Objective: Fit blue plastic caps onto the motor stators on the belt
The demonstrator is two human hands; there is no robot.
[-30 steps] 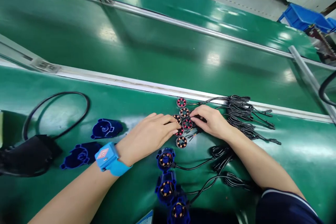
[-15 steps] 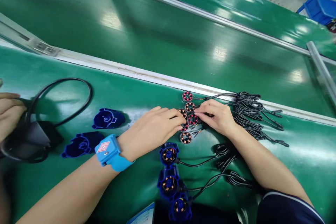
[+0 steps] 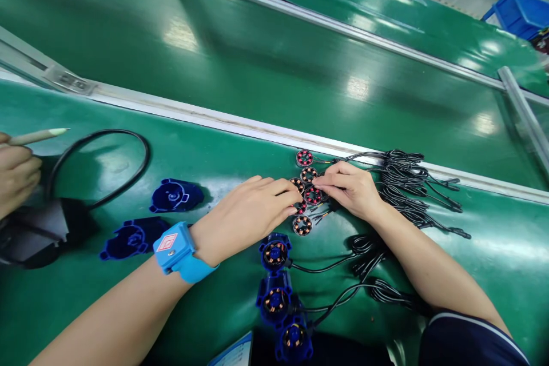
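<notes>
Coil-wound motor stators [image 3: 302, 225], some with copper and some with red windings, lie in a cluster on the green worktop. My left hand [image 3: 251, 211], with a blue wrist strap [image 3: 180, 251], has its thumb and fingers closed on a red-wound stator [image 3: 300, 206] at the cluster's left side. The fingers partly cover it. My right hand [image 3: 354, 189] pinches at the cluster's right side, between a copper-wound stator [image 3: 309, 175] and another red-wound one [image 3: 313, 195]. What sits between those fingertips is too small to make out.
Bundled black cables [image 3: 403, 183] lie to the right. Blue housings [image 3: 274, 300] with stators inside stand nearest me; two other blue housings [image 3: 175, 194] lie left. Another person's hand [image 3: 17, 174] holds a pen-like tool [image 3: 40, 136] by a dark box [image 3: 38, 234]. A white rail [image 3: 206, 118] runs behind.
The other person's hand at the left has moved, and a pen-like tool now shows in it. My right fingertips have shifted slightly; my left hand stays nearly in place.
</notes>
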